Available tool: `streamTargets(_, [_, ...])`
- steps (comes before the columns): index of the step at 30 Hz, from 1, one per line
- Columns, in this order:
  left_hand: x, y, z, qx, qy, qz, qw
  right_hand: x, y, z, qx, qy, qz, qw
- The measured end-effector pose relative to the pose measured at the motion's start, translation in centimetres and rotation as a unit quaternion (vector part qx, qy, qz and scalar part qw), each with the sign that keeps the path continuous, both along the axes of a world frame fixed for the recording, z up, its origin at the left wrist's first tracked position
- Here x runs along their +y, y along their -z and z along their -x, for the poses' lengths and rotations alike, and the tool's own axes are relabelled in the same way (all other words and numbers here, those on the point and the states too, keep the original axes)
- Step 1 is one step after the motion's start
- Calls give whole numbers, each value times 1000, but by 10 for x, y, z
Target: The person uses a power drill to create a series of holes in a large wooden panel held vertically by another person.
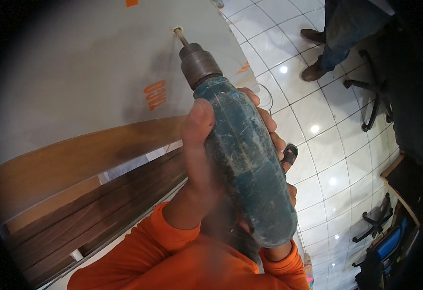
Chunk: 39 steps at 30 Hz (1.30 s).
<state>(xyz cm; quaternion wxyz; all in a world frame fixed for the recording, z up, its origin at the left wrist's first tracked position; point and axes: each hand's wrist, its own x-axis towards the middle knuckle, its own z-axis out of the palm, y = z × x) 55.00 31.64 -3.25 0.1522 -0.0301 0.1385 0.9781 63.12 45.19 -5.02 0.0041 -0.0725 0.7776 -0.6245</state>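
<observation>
A worn, scratched teal power drill fills the middle of the view, its metal chuck pointing up and left. The slim drill bit meets a small, rough-edged hole in a grey panel with orange printing. My left hand is closed around the front of the drill body, thumb on the left side and fingers showing along the right. Farther back, my right hand is at the rear of the drill; only a few fingers and the wrist show, and the drill body hides the grip.
A wooden strip edges the panel, with dark brown boards below. White tiled floor lies to the right. Another person's legs and brown shoes are at upper right, near a chair base. A sandalled foot shows beside the drill.
</observation>
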Motion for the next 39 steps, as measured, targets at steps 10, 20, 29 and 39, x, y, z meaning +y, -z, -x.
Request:
streamTargets(10, [15, -18, 5, -65, -58, 185, 979, 8, 30, -23, 27, -3, -59, 998])
streamTargets(20, [-4, -23, -5, -78, -37, 82, 993, -15, -11, -8, -93, 22, 73, 993])
streamTargets(29, [-7, 16, 1, 61, -45, 9, 997, -10, 1, 12, -18, -16, 70, 997])
streamTargets(39, [7, 28, 12, 89, -15, -46, 995, 6, 16, 18, -24, 19, 5, 1000])
